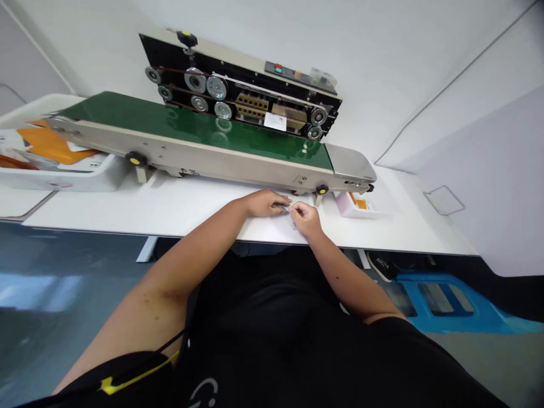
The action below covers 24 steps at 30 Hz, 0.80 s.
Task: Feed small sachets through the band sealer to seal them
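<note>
Close together over the white table (204, 209), my two hands meet at a small whitish piece (294, 224), perhaps a packet; its kind is too small to tell. My right hand (306, 220) pinches its upper edge between thumb and fingers. My left hand (267, 203) lies just to the left, with fingers curled towards the same spot; what they hold is partly hidden. Behind both hands stands a band sealing machine (255, 90) with a green conveyor belt (182, 127). A white packet (275, 121) with print sits at its sealing blocks.
At the left, a white bin (102, 177) holds orange and white packets (57, 144). A smaller white tray (361, 212) with orange pieces stands by the conveyor's right end. Black knobs (136, 158) stick out from the conveyor's front. A blue plastic stool (450, 300) is below right.
</note>
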Each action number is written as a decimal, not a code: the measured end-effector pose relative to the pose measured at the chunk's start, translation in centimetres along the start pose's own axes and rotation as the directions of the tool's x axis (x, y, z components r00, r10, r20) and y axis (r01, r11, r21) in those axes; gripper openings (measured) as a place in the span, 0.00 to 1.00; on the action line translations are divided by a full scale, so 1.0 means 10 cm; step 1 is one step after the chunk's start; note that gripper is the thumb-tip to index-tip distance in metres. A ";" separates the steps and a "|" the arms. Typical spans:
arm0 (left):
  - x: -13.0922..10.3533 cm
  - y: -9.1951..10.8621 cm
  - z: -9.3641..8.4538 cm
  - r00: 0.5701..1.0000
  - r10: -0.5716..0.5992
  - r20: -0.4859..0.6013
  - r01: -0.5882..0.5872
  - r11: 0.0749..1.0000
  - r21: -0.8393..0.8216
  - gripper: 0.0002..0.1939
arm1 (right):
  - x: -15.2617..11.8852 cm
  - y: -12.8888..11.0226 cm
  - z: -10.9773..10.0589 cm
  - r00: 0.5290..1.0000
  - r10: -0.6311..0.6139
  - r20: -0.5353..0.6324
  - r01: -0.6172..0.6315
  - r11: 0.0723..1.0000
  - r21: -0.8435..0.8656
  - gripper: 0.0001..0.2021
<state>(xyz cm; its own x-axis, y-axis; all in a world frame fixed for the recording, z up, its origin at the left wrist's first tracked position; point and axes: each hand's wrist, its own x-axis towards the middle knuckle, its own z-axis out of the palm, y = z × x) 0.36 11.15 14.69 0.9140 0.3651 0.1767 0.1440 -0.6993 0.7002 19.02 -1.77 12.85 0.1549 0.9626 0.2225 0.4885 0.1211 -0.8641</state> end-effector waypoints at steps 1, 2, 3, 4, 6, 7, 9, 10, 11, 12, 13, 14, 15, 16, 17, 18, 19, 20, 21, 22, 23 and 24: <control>0.00 -0.01 -0.01 0.998 0.015 -0.062 -0.017 0.999 -0.029 0.13 | 0.01 0.00 0.00 1.000 0.007 -0.025 -0.006 1.000 0.019 0.16; 0.00 -0.02 -0.02 0.991 0.024 -0.132 -0.031 0.998 -0.047 0.12 | 0.02 0.00 0.01 0.998 -0.006 -0.057 0.007 1.000 0.026 0.15; 0.01 -0.03 -0.03 0.978 0.025 -0.208 -0.037 0.998 -0.055 0.12 | 0.02 0.00 0.01 0.995 -0.035 -0.095 0.037 0.999 0.018 0.13; 0.01 -0.04 -0.03 0.958 0.013 -0.286 -0.033 0.997 -0.064 0.13 | 0.01 0.00 0.01 0.988 -0.076 -0.134 0.077 0.997 -0.002 0.11; 0.03 -0.04 -0.03 0.905 -0.041 -0.423 -0.007 0.994 -0.111 0.18 | 0.00 -0.02 0.00 0.968 -0.173 -0.183 0.162 0.984 -0.072 0.13; 0.04 -0.04 -0.03 0.881 -0.074 -0.468 0.002 0.988 -0.153 0.21 | 0.00 -0.02 -0.01 0.960 -0.210 -0.186 0.191 0.975 -0.110 0.17; 0.06 -0.04 -0.02 0.856 -0.127 -0.501 -0.005 0.967 -0.255 0.24 | -0.01 -0.01 -0.03 0.957 -0.239 -0.166 0.211 0.963 -0.168 0.23; 0.07 -0.04 -0.01 0.855 -0.142 -0.499 -0.019 0.952 -0.305 0.24 | -0.01 0.00 -0.03 0.960 -0.232 -0.155 0.204 0.962 -0.180 0.24; 0.08 -0.04 0.00 0.860 -0.150 -0.488 -0.037 0.936 -0.351 0.25 | -0.01 0.01 -0.03 0.965 -0.215 -0.152 0.187 0.966 -0.176 0.24; 0.09 -0.05 0.01 0.866 -0.152 -0.476 -0.055 0.918 -0.393 0.25 | -0.01 0.03 -0.03 0.970 -0.188 -0.155 0.165 0.974 -0.155 0.24; 0.10 -0.05 0.01 0.875 -0.151 -0.461 -0.072 0.900 -0.430 0.24 | 0.00 0.05 -0.02 0.975 -0.155 -0.160 0.137 0.983 -0.120 0.23; 0.10 -0.06 0.02 0.882 -0.149 -0.446 -0.085 0.882 -0.463 0.24 | 0.00 0.07 -0.01 0.980 -0.117 -0.162 0.106 0.992 -0.074 0.22; 0.11 -0.06 0.03 0.891 -0.146 -0.431 -0.095 0.867 -0.490 0.24 | 0.01 0.08 0.00 0.984 -0.078 -0.161 0.076 0.997 -0.019 0.21; 0.11 -0.07 0.03 0.899 -0.143 -0.414 -0.101 0.853 -0.513 0.24 | 0.01 0.08 0.02 0.986 -0.044 -0.161 0.050 0.998 0.037 0.20; 0.11 -0.07 0.03 0.907 -0.142 -0.396 -0.102 0.839 -0.534 0.24 | 0.01 0.08 0.03 0.987 -0.016 -0.160 0.031 0.995 0.091 0.19; 0.10 -0.07 0.04 0.915 -0.146 -0.376 -0.097 0.825 -0.557 0.24 | 0.01 0.07 0.04 0.986 0.007 -0.165 0.016 0.990 0.137 0.19; 0.10 -0.07 0.04 0.924 -0.153 -0.350 -0.085 0.811 -0.578 0.23 | 0.00 0.06 0.05 0.985 0.025 -0.171 0.005 0.985 0.170 0.18; 0.09 -0.06 0.04 0.931 -0.162 -0.326 -0.069 0.801 -0.595 0.22 | 0.00 0.04 0.06 0.983 0.041 -0.177 -0.008 0.983 0.185 0.17; 0.08 -0.05 0.04 0.938 -0.172 -0.302 -0.049 0.796 -0.604 0.21 | -0.01 0.03 0.05 0.982 0.057 -0.178 -0.024 0.983 0.183 0.16; 0.07 -0.04 0.04 0.942 -0.181 -0.283 -0.028 0.796 -0.604 0.19 | -0.01 0.01 0.03 0.983 0.068 -0.173 -0.039 0.986 0.165 0.14; 0.06 -0.03 0.04 0.944 -0.190 -0.272 -0.011 0.801 -0.599 0.17 | 0.00 0.00 0.00 0.985 0.068 -0.159 -0.047 0.990 0.134 0.12; 0.05 -0.02 0.04 0.943 -0.198 -0.266 0.003 0.808 -0.589 0.15 | 0.01 -0.03 -0.04 0.989 0.057 -0.136 -0.044 0.995 0.091 0.11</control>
<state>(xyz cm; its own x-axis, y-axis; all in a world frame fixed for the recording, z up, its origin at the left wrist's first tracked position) 0.96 11.24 14.41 0.7330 0.6463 0.2122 -0.1043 -0.2015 0.9739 19.26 -1.78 13.28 0.2972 0.9261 0.2324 0.4011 0.0998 -0.9106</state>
